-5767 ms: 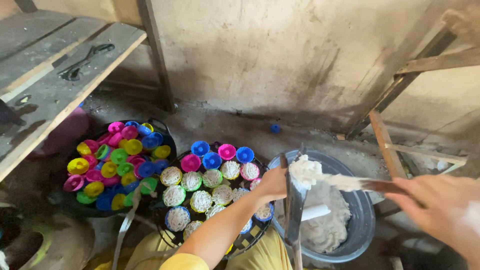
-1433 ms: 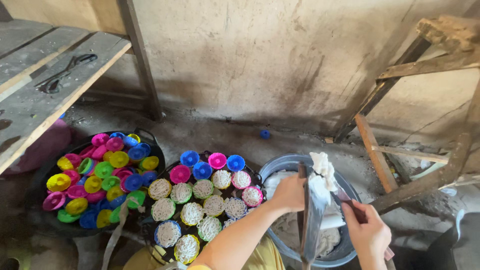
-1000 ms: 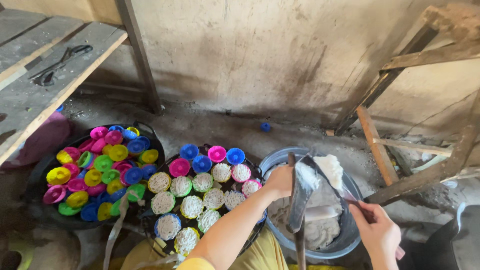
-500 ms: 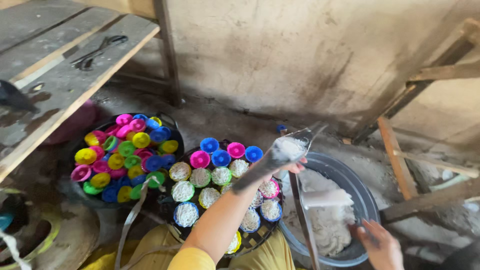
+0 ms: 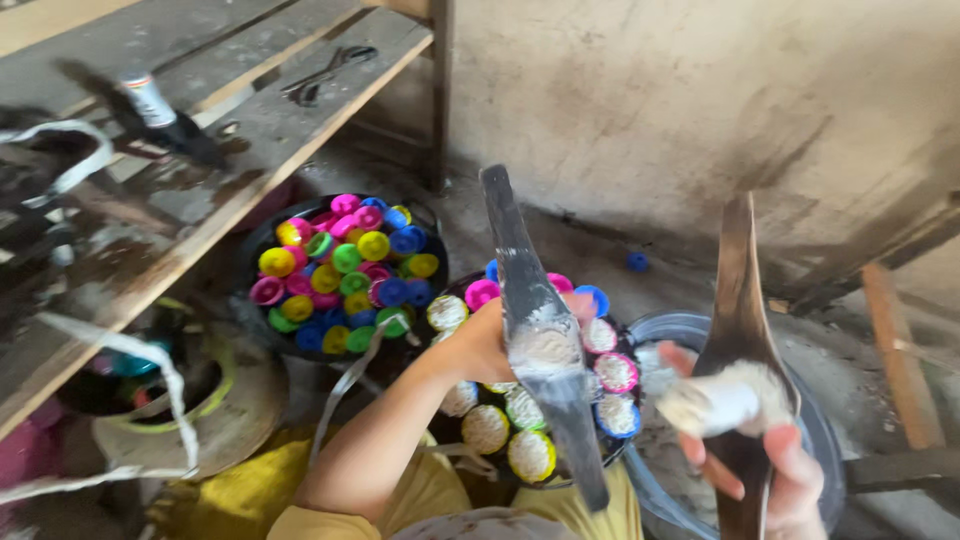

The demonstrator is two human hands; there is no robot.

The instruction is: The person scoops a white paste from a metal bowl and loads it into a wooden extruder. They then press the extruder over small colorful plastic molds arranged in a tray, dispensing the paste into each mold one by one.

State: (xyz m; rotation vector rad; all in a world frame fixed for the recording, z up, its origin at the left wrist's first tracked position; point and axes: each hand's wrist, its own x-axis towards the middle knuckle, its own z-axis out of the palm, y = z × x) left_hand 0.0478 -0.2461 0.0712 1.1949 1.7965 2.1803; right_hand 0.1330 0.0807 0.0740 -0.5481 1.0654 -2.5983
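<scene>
R hand nearest, fingers curled on a dark wooden paddle w/ a lump of pale, fibrous dough pressed against it by the fingertips. L hand clasps a flat grey blade, smeared w/ white paste just above the fingers. Under both: grey round basin of dough. Beyond L fingers, 2 black tubs: near tub w/ filled cups, approx 10 showing; far tub w/ empty plastic cups, 20+, pink, yellow, green, blue.

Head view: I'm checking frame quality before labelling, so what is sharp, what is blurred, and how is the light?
Head view: soft daylight, no glare; coloured cups fairly crisp; right hand and its wooden paddle close and smeared; left hand and flat blade slightly soft; white straps at left blurred.
</scene>
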